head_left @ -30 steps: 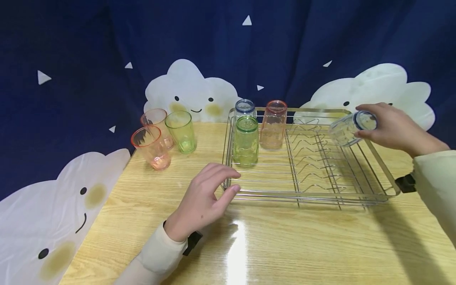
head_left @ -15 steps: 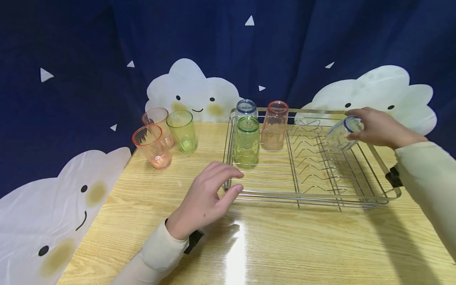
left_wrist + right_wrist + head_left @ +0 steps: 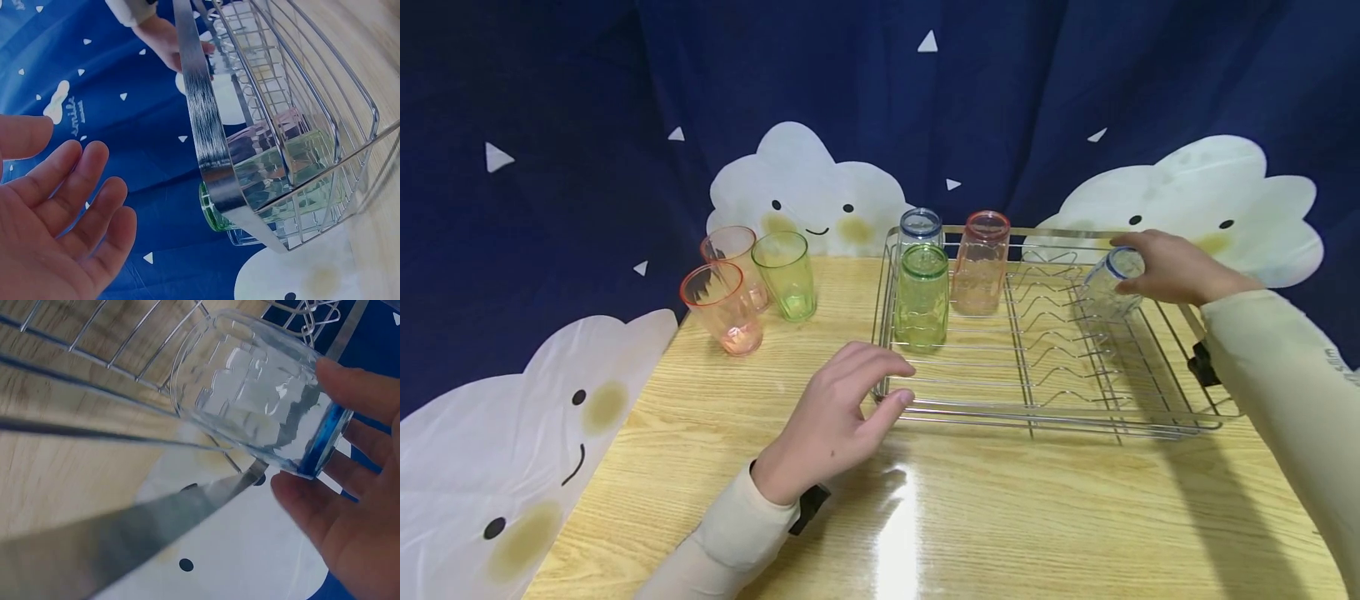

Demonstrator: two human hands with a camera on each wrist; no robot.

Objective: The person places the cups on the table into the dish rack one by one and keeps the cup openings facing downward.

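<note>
In the head view my right hand (image 3: 1176,267) grips a clear glass (image 3: 1108,292) by its blue-ringed end, over the right back part of the wire dish rack (image 3: 1030,408). In the right wrist view this glass (image 3: 250,394) is tilted between thumb and fingers, blue end toward the palm. My left hand (image 3: 838,417) hovers by the rack's left front corner with fingers loosely bent, holding nothing. The left wrist view shows the same hand (image 3: 69,219) apart from the rack. A green glass (image 3: 922,300), a red-ringed glass (image 3: 981,267) and a blue-ringed glass (image 3: 921,225) stand in the rack.
Left of the rack, two red-rimmed glasses, one in front (image 3: 722,308) and one behind (image 3: 730,243), stand with a green glass (image 3: 786,275) on the wooden table (image 3: 1000,508). A dark blue curtain (image 3: 1000,100) with white clouds hangs behind.
My right hand has moved left with the blue-ringed glass, farther in over the rack, and the glass stands more upright in the head view. The left hand has barely moved.
</note>
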